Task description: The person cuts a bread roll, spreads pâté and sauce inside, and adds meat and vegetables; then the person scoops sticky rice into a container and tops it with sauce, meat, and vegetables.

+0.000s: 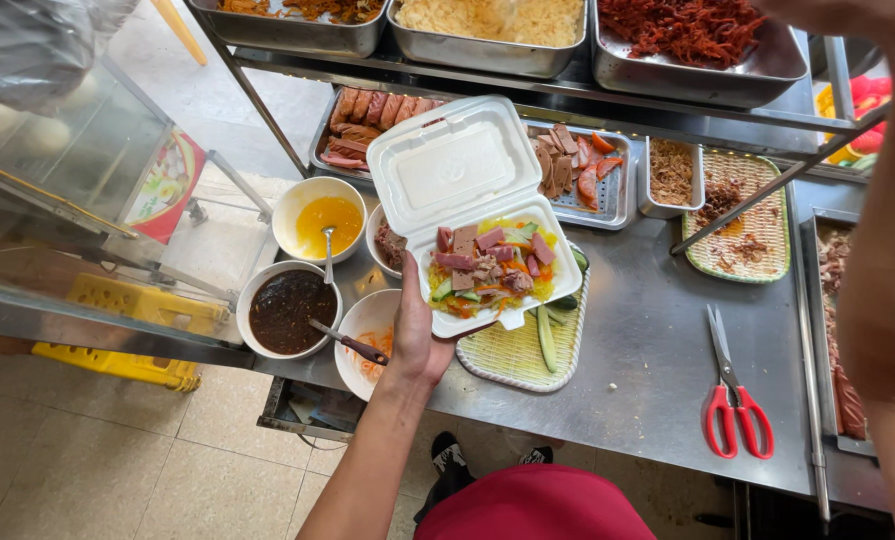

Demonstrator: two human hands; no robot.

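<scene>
Steel counter (658, 330) carries everything. Above it, the left hand (418, 335) grips an open white foam box (478, 215) of sliced meat and vegetables, fingers curled under its base. Right forearm (893, 280) crosses the counter's right edge; its fingers are out of view. Red scissors (736, 400) lie on the counter.

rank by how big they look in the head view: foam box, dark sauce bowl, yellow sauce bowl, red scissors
1. foam box, lid open, raised nearer the camera in the left hand
2. dark sauce bowl and yellow sauce bowl, too alike to rank
3. red scissors
</scene>
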